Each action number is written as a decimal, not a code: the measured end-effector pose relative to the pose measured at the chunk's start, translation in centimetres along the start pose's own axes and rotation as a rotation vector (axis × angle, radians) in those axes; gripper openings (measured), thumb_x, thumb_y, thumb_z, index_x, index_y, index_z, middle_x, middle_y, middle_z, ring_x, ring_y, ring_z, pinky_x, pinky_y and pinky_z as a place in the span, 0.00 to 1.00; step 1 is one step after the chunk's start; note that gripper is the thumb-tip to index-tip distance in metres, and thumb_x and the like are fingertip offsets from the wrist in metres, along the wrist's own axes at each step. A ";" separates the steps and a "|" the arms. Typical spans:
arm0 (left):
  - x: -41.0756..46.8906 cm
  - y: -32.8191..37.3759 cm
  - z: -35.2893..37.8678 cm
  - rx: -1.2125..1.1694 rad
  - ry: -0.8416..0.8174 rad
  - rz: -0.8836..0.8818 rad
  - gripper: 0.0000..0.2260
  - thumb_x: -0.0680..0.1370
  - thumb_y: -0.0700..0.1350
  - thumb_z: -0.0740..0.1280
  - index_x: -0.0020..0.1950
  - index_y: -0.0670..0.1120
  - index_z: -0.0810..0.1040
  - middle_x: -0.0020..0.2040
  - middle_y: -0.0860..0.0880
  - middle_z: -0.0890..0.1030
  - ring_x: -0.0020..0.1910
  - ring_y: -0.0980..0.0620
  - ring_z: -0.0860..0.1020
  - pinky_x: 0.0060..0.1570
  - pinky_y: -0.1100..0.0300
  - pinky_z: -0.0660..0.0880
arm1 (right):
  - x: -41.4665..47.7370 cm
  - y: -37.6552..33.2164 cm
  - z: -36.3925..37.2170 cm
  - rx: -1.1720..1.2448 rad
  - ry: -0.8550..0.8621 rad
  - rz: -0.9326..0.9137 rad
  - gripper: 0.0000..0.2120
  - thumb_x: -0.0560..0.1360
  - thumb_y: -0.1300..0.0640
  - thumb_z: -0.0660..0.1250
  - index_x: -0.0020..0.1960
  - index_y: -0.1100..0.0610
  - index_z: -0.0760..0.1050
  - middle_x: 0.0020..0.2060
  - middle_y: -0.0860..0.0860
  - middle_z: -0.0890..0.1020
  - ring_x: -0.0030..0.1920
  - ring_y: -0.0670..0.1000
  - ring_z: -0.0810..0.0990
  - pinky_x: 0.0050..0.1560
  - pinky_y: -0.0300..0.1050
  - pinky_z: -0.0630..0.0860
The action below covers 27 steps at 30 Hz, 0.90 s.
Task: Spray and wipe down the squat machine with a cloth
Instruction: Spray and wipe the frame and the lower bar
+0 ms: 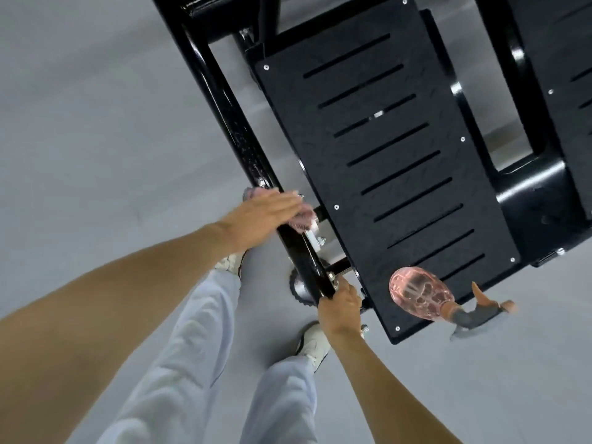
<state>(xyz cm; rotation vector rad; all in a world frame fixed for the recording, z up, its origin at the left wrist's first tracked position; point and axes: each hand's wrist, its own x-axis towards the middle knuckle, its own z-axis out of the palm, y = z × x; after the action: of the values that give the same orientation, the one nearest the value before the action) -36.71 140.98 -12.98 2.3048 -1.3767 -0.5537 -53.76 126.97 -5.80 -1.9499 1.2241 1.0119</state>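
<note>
The squat machine is black, with a slotted foot plate (384,161) and a long frame bar (234,129) running diagonally along its left side. My left hand (262,213) lies flat on a pink cloth (301,219) and presses it onto that bar. My right hand (341,304) is closed around the near end of the same bar. A clear pink spray bottle (416,291) with a grey and orange trigger head lies on its side at the near corner of the foot plate, untouched by either hand.
Grey floor (96,107) surrounds the machine. My legs in light trousers and white shoes (312,344) stand just beside the bar's near end. A second foot plate (567,52) and thick black frame tubes sit to the right.
</note>
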 end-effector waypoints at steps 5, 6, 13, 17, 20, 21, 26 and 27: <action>-0.2 1.0 0.7 -0.040 0.187 -0.399 0.28 0.77 0.28 0.59 0.76 0.43 0.60 0.77 0.46 0.59 0.77 0.48 0.51 0.75 0.53 0.45 | -0.5 3.1 0.6 -0.006 0.001 0.009 0.25 0.75 0.65 0.56 0.72 0.58 0.65 0.68 0.55 0.67 0.68 0.57 0.63 0.70 0.53 0.62; -0.1 2.1 1.3 -0.064 0.209 -0.454 0.27 0.78 0.28 0.59 0.76 0.43 0.60 0.77 0.46 0.59 0.77 0.47 0.51 0.75 0.52 0.45 | -0.6 3.7 0.8 -0.009 0.004 -0.002 0.25 0.74 0.65 0.57 0.71 0.57 0.66 0.67 0.55 0.69 0.67 0.57 0.64 0.69 0.53 0.63; -1.6 14.5 6.5 0.038 -0.120 -0.196 0.32 0.75 0.33 0.61 0.78 0.45 0.55 0.78 0.48 0.54 0.78 0.49 0.47 0.76 0.51 0.40 | -1.2 7.3 0.8 -0.015 0.032 -0.034 0.25 0.75 0.66 0.55 0.72 0.57 0.65 0.68 0.55 0.67 0.67 0.58 0.64 0.68 0.54 0.64; -2.2 17.3 7.8 0.041 -0.328 0.025 0.30 0.78 0.35 0.59 0.78 0.46 0.53 0.78 0.49 0.54 0.77 0.52 0.47 0.69 0.60 0.32 | -1.9 9.8 0.7 -0.044 0.071 -0.052 0.25 0.75 0.65 0.57 0.72 0.59 0.62 0.71 0.55 0.63 0.70 0.57 0.60 0.69 0.54 0.63; -1.3 15.1 5.9 0.105 -0.354 0.105 0.34 0.76 0.32 0.60 0.78 0.53 0.55 0.77 0.52 0.57 0.76 0.52 0.55 0.73 0.57 0.45 | -2.6 11.8 0.4 0.001 0.171 -0.086 0.25 0.74 0.67 0.57 0.71 0.58 0.63 0.71 0.55 0.63 0.70 0.57 0.59 0.69 0.53 0.63; -1.1 13.9 5.4 0.125 -0.289 0.078 0.36 0.74 0.30 0.62 0.76 0.56 0.58 0.75 0.54 0.62 0.74 0.52 0.60 0.73 0.52 0.54 | -2.6 12.4 0.3 0.029 0.180 -0.079 0.26 0.74 0.67 0.57 0.72 0.58 0.63 0.71 0.55 0.63 0.70 0.57 0.60 0.69 0.53 0.63; -1.1 11.5 6.4 0.150 0.040 -0.292 0.24 0.75 0.32 0.65 0.71 0.44 0.69 0.68 0.46 0.71 0.67 0.45 0.68 0.70 0.51 0.61 | -2.2 15.2 -0.1 0.276 0.030 0.104 0.30 0.75 0.68 0.54 0.76 0.57 0.56 0.72 0.55 0.65 0.63 0.56 0.69 0.58 0.47 0.70; -0.9 12.4 6.8 0.182 0.061 -0.339 0.21 0.76 0.34 0.64 0.69 0.41 0.70 0.67 0.44 0.70 0.66 0.44 0.67 0.68 0.51 0.61 | -2.1 15.6 -0.2 0.321 -0.022 0.122 0.30 0.75 0.68 0.53 0.76 0.57 0.56 0.70 0.55 0.67 0.59 0.55 0.71 0.53 0.45 0.69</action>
<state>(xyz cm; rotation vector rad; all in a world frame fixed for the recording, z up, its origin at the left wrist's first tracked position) -49.74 135.47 -12.13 2.7025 -1.0512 -0.4663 -68.59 121.82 -5.51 -1.6296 1.4113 0.8327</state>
